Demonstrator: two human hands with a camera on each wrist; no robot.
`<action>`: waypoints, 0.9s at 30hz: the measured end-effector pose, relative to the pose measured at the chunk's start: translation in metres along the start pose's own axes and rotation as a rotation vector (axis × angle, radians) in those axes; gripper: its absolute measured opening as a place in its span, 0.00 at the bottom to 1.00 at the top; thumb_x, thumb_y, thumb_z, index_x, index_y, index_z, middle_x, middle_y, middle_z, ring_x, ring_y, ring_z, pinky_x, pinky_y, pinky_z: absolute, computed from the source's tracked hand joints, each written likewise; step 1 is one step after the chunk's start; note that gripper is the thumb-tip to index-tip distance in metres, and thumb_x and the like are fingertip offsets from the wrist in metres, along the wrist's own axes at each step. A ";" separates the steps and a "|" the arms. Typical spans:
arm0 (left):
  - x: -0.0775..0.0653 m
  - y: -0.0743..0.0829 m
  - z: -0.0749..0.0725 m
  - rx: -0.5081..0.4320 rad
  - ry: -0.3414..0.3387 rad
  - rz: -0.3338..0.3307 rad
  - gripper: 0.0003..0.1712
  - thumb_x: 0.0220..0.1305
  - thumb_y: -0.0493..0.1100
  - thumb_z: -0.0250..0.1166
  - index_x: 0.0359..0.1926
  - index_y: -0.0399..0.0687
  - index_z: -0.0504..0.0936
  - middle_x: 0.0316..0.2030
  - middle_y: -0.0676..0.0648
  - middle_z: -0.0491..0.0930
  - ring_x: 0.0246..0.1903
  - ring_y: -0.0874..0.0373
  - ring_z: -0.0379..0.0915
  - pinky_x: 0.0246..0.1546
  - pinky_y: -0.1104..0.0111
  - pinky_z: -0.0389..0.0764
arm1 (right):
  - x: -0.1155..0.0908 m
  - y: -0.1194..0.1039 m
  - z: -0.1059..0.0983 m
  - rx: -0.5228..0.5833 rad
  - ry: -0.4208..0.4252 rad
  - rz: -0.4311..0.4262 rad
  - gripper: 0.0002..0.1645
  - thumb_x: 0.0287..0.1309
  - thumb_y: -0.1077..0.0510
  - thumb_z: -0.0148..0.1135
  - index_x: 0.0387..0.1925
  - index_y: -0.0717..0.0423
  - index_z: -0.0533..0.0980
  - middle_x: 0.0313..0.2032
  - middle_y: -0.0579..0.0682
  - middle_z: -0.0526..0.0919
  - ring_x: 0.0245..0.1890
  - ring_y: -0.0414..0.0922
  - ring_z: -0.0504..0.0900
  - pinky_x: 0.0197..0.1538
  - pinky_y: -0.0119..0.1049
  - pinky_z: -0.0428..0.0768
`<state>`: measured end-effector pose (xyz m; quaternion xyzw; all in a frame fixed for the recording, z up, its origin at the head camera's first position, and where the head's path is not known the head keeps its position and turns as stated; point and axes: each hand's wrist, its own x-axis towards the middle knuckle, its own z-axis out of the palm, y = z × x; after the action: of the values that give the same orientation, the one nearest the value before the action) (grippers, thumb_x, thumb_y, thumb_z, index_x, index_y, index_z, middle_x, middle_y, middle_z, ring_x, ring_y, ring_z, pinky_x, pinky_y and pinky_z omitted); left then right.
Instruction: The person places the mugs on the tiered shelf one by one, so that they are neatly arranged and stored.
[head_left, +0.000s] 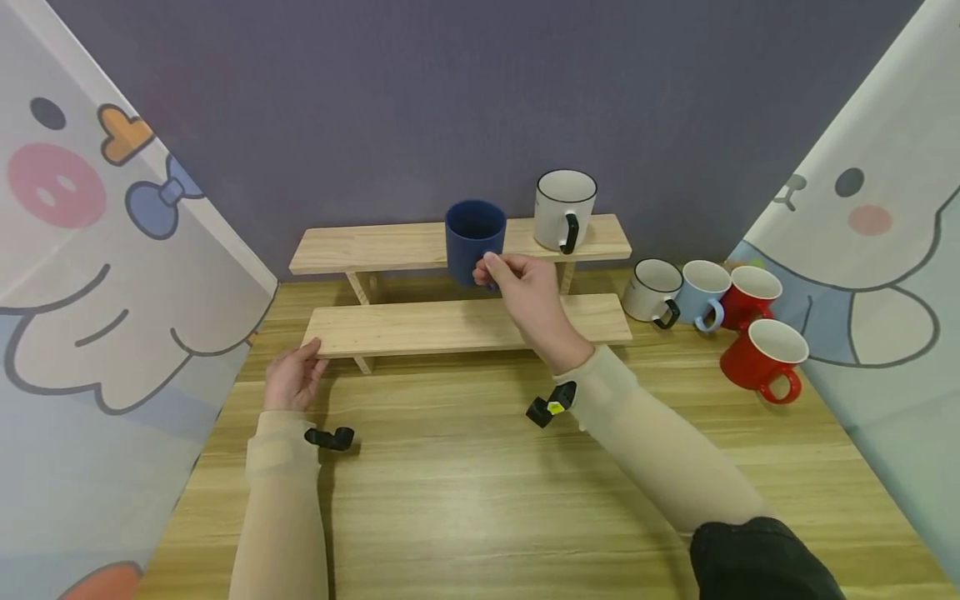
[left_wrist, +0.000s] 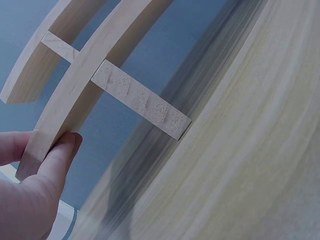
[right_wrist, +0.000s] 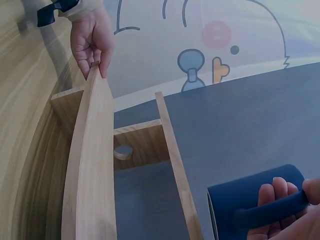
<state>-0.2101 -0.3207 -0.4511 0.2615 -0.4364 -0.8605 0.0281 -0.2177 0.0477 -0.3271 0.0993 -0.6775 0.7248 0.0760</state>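
Note:
My right hand (head_left: 536, 304) grips a dark blue mug (head_left: 467, 237) by its handle. The mug is upright and overlaps the middle of the wooden rack's upper board (head_left: 360, 248) in the head view. In the right wrist view, the mug (right_wrist: 235, 200) appears beyond that board's edge, fingers curled round its handle. My left hand (head_left: 292, 379) pinches the left end of the lower board (head_left: 420, 325). In the left wrist view, thumb and fingers lie on opposite faces of that board (left_wrist: 75, 95). A white mug (head_left: 558, 192) with black rim and handle stands on the upper board's right part.
Right of the rack, on the wood-grain table (head_left: 450, 500), stand a white mug (head_left: 645, 296) with a black handle, a light blue mug (head_left: 697, 296), a red mug (head_left: 738, 304) and a nearer red mug (head_left: 742, 362). A dark wall (head_left: 337, 108) rises behind; cartoon-printed panels flank both sides.

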 end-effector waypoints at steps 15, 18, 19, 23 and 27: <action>0.002 0.000 -0.001 -0.031 -0.011 0.002 0.09 0.70 0.31 0.66 0.47 0.34 0.75 0.31 0.43 0.83 0.28 0.58 0.83 0.40 0.76 0.84 | 0.047 -0.002 0.036 -0.082 0.151 -0.027 0.16 0.75 0.57 0.60 0.42 0.69 0.84 0.36 0.55 0.88 0.39 0.46 0.87 0.50 0.33 0.84; 0.001 0.000 -0.001 -0.028 -0.012 0.004 0.08 0.70 0.31 0.66 0.45 0.34 0.76 0.31 0.43 0.83 0.28 0.58 0.83 0.40 0.76 0.84 | 0.054 0.000 0.042 -0.089 0.176 -0.042 0.17 0.75 0.58 0.60 0.41 0.71 0.84 0.36 0.57 0.87 0.39 0.49 0.87 0.49 0.35 0.85; 0.001 0.000 -0.001 -0.028 -0.012 0.003 0.07 0.70 0.31 0.65 0.45 0.34 0.76 0.31 0.43 0.83 0.29 0.58 0.83 0.40 0.76 0.84 | 0.056 0.001 0.044 -0.092 0.185 -0.046 0.17 0.75 0.58 0.60 0.40 0.71 0.84 0.36 0.57 0.87 0.39 0.50 0.87 0.49 0.36 0.85; 0.000 0.000 0.000 -0.027 -0.007 0.002 0.07 0.70 0.31 0.65 0.46 0.34 0.76 0.32 0.43 0.83 0.29 0.58 0.83 0.40 0.76 0.84 | 0.061 0.005 0.048 -0.134 0.210 -0.038 0.17 0.75 0.57 0.60 0.39 0.70 0.85 0.36 0.57 0.87 0.40 0.50 0.86 0.45 0.33 0.85; 0.001 0.000 0.000 -0.033 -0.007 0.006 0.07 0.70 0.31 0.65 0.45 0.34 0.77 0.33 0.42 0.83 0.30 0.58 0.84 0.42 0.76 0.83 | 0.064 0.008 0.052 -0.152 0.222 -0.029 0.17 0.75 0.58 0.60 0.39 0.70 0.85 0.36 0.58 0.87 0.40 0.50 0.86 0.45 0.32 0.85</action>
<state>-0.2111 -0.3213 -0.4520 0.2565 -0.4230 -0.8684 0.0332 -0.2799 -0.0059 -0.3154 0.0222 -0.7164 0.6768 0.1680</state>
